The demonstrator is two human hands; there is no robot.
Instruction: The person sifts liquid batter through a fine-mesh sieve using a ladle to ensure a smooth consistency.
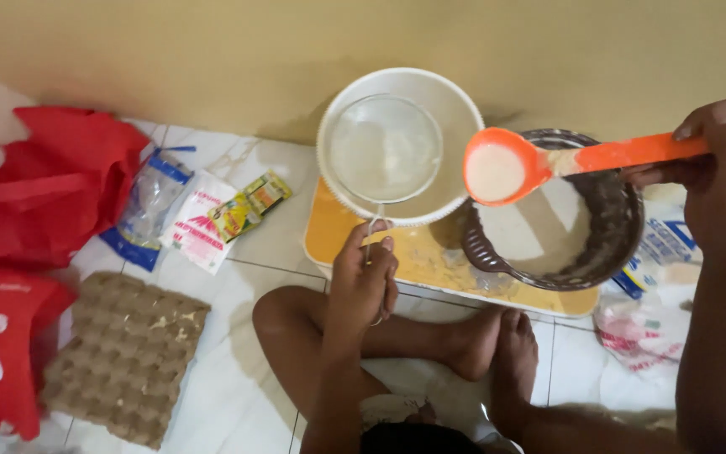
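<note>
Orange ladle (497, 172) full of flour, gripped by right hand (720, 181); left hand (363, 277) clamped on sieve (384, 147) handle. Could spill beside white bowl (455, 101) if tilted early.

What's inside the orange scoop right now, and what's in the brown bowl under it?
The orange scoop holds pale, flour-like powder, nearly level. The brown bowl below shows more of the same powder across its bottom; the scoop's head and handle cover part of its far side, so that part is hidden.
</note>
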